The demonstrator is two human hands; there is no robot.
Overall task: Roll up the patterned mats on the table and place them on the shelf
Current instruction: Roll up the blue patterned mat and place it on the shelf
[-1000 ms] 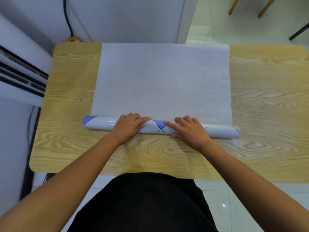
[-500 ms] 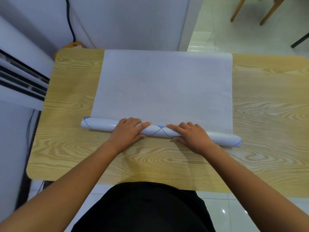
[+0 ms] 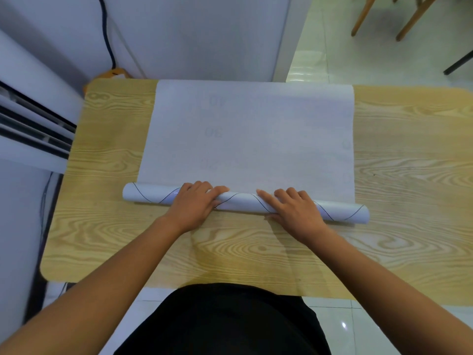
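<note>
So the mat point(image 3: 250, 139) is lying plain side up on the wooden counter point(image 3: 107, 139), and only its near edge is wound up into a roll point(image 3: 151, 196). Most of it is flat, so I'd say this step is early days.

On the far left, the roll's end pokes out past the flat sheet's side edge, and it also sits a bit further from the body than the right end does. To me that's a roll going slightly skewed. The left hand point(image 3: 194, 208) has its fingers curled over the top of the tube, gripping it. The right hand point(image 3: 294, 212) is draped over it too, thumb tucked on the near side. They're both bunched near the middle.

My advice would be to spread the hands wider apart, push the right side forward a touch more so it squares up, and roll tight and even so the ends don't telescope.
</note>
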